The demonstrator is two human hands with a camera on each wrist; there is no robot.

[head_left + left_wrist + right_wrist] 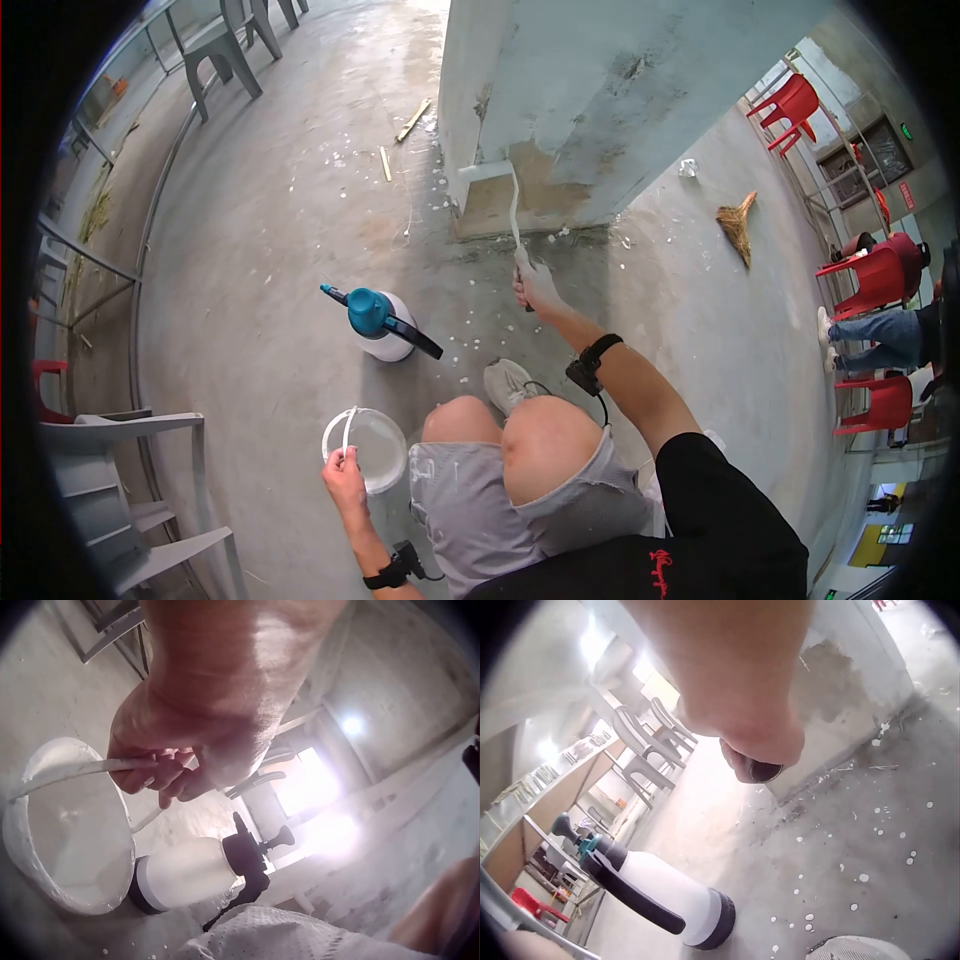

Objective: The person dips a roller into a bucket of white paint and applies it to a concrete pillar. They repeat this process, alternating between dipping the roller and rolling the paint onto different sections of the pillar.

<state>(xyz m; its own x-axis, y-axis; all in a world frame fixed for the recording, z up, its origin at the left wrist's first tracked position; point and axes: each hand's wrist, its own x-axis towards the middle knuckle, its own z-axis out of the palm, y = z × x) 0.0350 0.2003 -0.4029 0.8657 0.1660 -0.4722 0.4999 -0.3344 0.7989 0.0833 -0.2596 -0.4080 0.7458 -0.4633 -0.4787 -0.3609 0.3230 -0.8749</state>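
My right hand [538,286] grips the handle of a paint roller [487,172], whose white head lies against the lower part of a pillar [550,200] by a bare brown patch. In the right wrist view the dark handle end [765,772] shows under the curled fingers of that hand [750,735]. My left hand [346,484] holds the handle of a white bucket [328,440] at the lower left. In the left wrist view the fingers of this hand [180,742] curl round the bucket's handle [82,771], and pale liquid shows inside.
A spray bottle with a blue top [370,314] stands on the floor between bucket and pillar. Wood strips [412,120] and a straw brush [737,229] lie on the floor. Grey chairs [216,55] stand left, red chairs [880,281] and a person in jeans [880,340] right.
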